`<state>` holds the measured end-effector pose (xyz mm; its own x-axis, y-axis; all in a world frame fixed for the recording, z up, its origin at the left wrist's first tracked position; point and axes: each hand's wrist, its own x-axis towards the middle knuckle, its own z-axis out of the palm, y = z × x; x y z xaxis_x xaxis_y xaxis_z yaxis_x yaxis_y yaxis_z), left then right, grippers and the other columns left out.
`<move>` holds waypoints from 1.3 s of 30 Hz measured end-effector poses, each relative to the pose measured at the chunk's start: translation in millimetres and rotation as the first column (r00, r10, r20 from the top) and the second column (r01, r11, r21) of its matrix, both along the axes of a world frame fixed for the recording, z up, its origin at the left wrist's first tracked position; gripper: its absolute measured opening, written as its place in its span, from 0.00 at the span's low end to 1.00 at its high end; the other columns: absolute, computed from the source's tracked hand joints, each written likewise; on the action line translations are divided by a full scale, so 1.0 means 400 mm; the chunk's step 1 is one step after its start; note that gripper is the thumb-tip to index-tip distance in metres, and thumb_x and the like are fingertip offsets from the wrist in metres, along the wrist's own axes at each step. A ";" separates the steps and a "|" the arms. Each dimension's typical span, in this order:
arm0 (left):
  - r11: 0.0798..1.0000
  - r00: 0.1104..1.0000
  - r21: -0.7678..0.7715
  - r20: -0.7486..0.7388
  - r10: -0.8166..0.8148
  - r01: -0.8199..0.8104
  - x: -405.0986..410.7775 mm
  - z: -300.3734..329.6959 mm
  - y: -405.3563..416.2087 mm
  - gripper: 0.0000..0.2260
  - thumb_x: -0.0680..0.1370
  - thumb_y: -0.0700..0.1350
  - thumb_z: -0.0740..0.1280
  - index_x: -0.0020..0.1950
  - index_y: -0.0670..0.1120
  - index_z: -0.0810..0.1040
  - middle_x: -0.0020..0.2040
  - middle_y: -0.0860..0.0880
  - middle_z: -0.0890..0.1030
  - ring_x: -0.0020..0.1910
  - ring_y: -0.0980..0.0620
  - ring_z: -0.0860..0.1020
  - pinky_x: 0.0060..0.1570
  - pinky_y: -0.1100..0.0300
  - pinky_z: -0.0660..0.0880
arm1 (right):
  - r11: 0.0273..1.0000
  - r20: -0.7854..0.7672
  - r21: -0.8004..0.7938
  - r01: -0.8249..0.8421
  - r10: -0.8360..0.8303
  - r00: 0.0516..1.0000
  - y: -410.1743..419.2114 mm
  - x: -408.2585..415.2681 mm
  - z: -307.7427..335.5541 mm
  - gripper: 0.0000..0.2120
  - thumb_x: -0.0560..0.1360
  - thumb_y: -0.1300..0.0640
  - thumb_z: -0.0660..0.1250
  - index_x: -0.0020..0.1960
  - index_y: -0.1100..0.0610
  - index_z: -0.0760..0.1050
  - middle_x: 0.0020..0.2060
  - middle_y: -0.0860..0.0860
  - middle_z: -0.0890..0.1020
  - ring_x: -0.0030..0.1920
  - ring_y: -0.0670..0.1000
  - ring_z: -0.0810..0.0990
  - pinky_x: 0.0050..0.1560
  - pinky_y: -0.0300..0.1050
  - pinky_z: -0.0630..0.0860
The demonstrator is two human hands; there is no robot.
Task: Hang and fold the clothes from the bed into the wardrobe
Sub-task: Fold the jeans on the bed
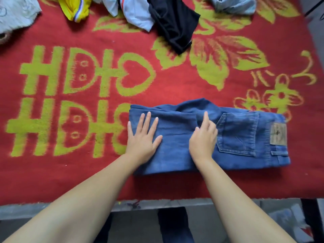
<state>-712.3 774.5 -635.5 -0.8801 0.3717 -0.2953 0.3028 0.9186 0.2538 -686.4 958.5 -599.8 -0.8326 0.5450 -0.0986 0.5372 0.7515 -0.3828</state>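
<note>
Folded jeans (210,137) lie on the red bed cover (105,181), near its front edge. Left hand (142,137) rests flat on the jeans' left end, fingers (148,120) straight and spread. Right hand (203,139) rests mid-jeans, index extended, other fingers loosely curled. More clothes (175,23) lie at the far edge.

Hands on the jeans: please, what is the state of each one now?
Left hand: open, pressing flat on the folded jeans.
Right hand: open, fingers loosely bent, resting on the jeans.
</note>
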 end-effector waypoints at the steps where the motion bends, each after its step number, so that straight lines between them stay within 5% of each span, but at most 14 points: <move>1: 1.000 1.000 0.007 -0.025 0.002 -0.001 0.004 -0.012 -0.001 0.34 0.75 0.64 0.39 0.78 0.52 0.50 0.77 0.51 0.39 0.76 0.55 0.36 0.71 0.37 0.40 | 0.982 -0.027 0.104 -0.160 0.163 0.986 -0.012 0.005 -0.008 0.26 0.77 0.56 0.56 0.75 0.57 0.60 0.68 0.60 0.70 0.69 0.61 0.67 0.68 0.61 0.64; 5: 1.000 0.990 0.011 -0.141 0.007 -0.006 0.014 -0.040 0.010 0.30 0.76 0.61 0.51 0.76 0.48 0.62 0.78 0.44 0.57 0.76 0.48 0.52 0.68 0.31 0.52 | 0.761 0.120 0.227 -0.607 0.597 0.793 -0.040 0.027 -0.093 0.28 0.77 0.46 0.53 0.75 0.52 0.58 0.76 0.55 0.60 0.77 0.54 0.53 0.70 0.70 0.47; 11: 0.998 0.972 -0.043 -0.234 0.030 -0.041 0.009 -0.110 0.058 0.30 0.77 0.60 0.51 0.77 0.50 0.54 0.78 0.45 0.53 0.77 0.47 0.51 0.67 0.31 0.44 | 0.759 0.105 0.265 -0.594 0.590 0.801 0.023 0.008 -0.229 0.28 0.79 0.44 0.50 0.77 0.48 0.51 0.77 0.48 0.52 0.77 0.45 0.39 0.70 0.68 0.44; 15: 0.999 0.983 -0.019 -0.180 0.037 -0.042 0.009 -0.117 0.057 0.31 0.77 0.61 0.50 0.78 0.51 0.48 0.79 0.46 0.50 0.78 0.50 0.43 0.68 0.31 0.44 | 0.757 0.146 0.233 -0.610 0.593 0.792 0.016 0.011 -0.219 0.29 0.79 0.43 0.49 0.77 0.49 0.48 0.77 0.47 0.50 0.77 0.47 0.43 0.70 0.68 0.42; 18: 0.971 0.972 0.161 -0.132 0.196 -0.174 0.014 -0.073 0.032 0.33 0.77 0.58 0.56 0.78 0.47 0.51 0.78 0.43 0.52 0.78 0.47 0.45 0.71 0.39 0.45 | 0.752 0.195 0.227 -0.619 0.587 0.785 0.017 0.015 -0.175 0.28 0.79 0.44 0.50 0.77 0.50 0.55 0.77 0.51 0.58 0.77 0.50 0.49 0.69 0.70 0.45; 20: 0.870 0.914 0.317 -0.026 0.406 -0.377 0.025 -0.043 0.002 0.35 0.77 0.50 0.66 0.78 0.41 0.53 0.76 0.38 0.57 0.76 0.41 0.54 0.73 0.44 0.52 | 0.784 0.223 0.173 -0.596 0.558 0.799 0.021 0.028 -0.145 0.28 0.78 0.45 0.50 0.76 0.52 0.58 0.76 0.52 0.60 0.76 0.52 0.52 0.69 0.70 0.48; 22: 0.651 0.765 0.412 0.243 0.596 -0.638 0.042 -0.023 -0.025 0.33 0.75 0.43 0.70 0.76 0.40 0.58 0.69 0.38 0.68 0.69 0.40 0.67 0.68 0.50 0.63 | 0.810 0.312 0.071 -0.583 0.537 0.784 0.023 0.061 -0.116 0.28 0.78 0.45 0.48 0.77 0.52 0.56 0.77 0.52 0.57 0.77 0.52 0.52 0.70 0.72 0.53; 25: 0.391 0.589 0.447 0.517 0.621 -0.805 0.037 0.020 -0.027 0.21 0.74 0.40 0.72 0.64 0.40 0.70 0.56 0.46 0.78 0.59 0.43 0.77 0.55 0.57 0.71 | 0.827 0.419 -0.136 -0.546 0.548 0.724 0.030 0.087 -0.078 0.27 0.82 0.47 0.46 0.79 0.50 0.44 0.78 0.49 0.43 0.78 0.51 0.41 0.73 0.67 0.47; 27: 0.388 0.644 0.527 0.491 0.587 -0.756 0.020 0.083 0.002 0.18 0.74 0.41 0.72 0.61 0.43 0.71 0.52 0.50 0.78 0.56 0.47 0.79 0.53 0.59 0.72 | 0.841 0.329 -0.419 -0.342 0.491 0.807 0.024 0.066 -0.018 0.27 0.83 0.46 0.50 0.79 0.50 0.48 0.79 0.50 0.47 0.78 0.49 0.45 0.75 0.60 0.44; 29: 0.424 0.740 0.617 0.452 0.498 -0.663 0.017 0.186 0.063 0.17 0.75 0.42 0.71 0.61 0.46 0.71 0.50 0.55 0.78 0.53 0.56 0.79 0.51 0.65 0.71 | 0.698 0.157 -0.711 -0.084 0.274 0.949 0.019 0.035 0.080 0.27 0.82 0.45 0.54 0.78 0.51 0.55 0.75 0.50 0.64 0.75 0.46 0.60 0.74 0.46 0.53; 31: 0.454 0.848 0.716 0.446 0.287 -0.530 0.030 0.292 0.151 0.20 0.75 0.44 0.70 0.66 0.48 0.69 0.52 0.58 0.77 0.50 0.65 0.77 0.50 0.71 0.71 | 0.549 0.011 -0.834 -0.057 0.120 0.993 0.044 0.013 0.195 0.25 0.81 0.46 0.57 0.76 0.51 0.60 0.67 0.43 0.71 0.67 0.38 0.67 0.67 0.33 0.59; 35: 0.591 0.931 0.800 0.285 -0.226 -0.101 0.077 0.369 0.331 0.28 0.72 0.53 0.61 0.71 0.47 0.66 0.60 0.50 0.75 0.60 0.54 0.73 0.65 0.62 0.67 | 0.667 -0.020 -0.742 -0.065 0.075 0.997 0.217 0.009 0.327 0.10 0.77 0.51 0.66 0.56 0.52 0.74 0.48 0.44 0.81 0.51 0.43 0.79 0.53 0.39 0.72; 37: 0.647 0.890 0.757 0.232 -0.392 0.088 0.102 0.352 0.400 0.32 0.73 0.55 0.57 0.75 0.46 0.60 0.67 0.50 0.69 0.68 0.54 0.66 0.71 0.65 0.57 | 0.805 0.045 -0.594 -0.005 0.039 0.998 0.329 0.020 0.324 0.03 0.76 0.56 0.66 0.48 0.54 0.74 0.41 0.49 0.79 0.46 0.49 0.78 0.47 0.42 0.70; 39: 0.708 0.888 0.638 0.082 -0.453 0.303 0.129 0.311 0.458 0.32 0.75 0.56 0.56 0.76 0.44 0.60 0.74 0.48 0.65 0.73 0.52 0.61 0.75 0.54 0.52 | 0.848 0.077 -0.525 0.068 -0.033 0.997 0.448 0.043 0.300 0.03 0.76 0.58 0.64 0.47 0.57 0.75 0.41 0.52 0.80 0.45 0.51 0.77 0.47 0.45 0.71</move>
<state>-660.6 957.8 -511.2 -0.5663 0.8220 -0.0607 0.4588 0.3756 0.8053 -669.2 1137.5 -479.8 -0.7879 0.4372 -0.4336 0.6048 0.4175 -0.6782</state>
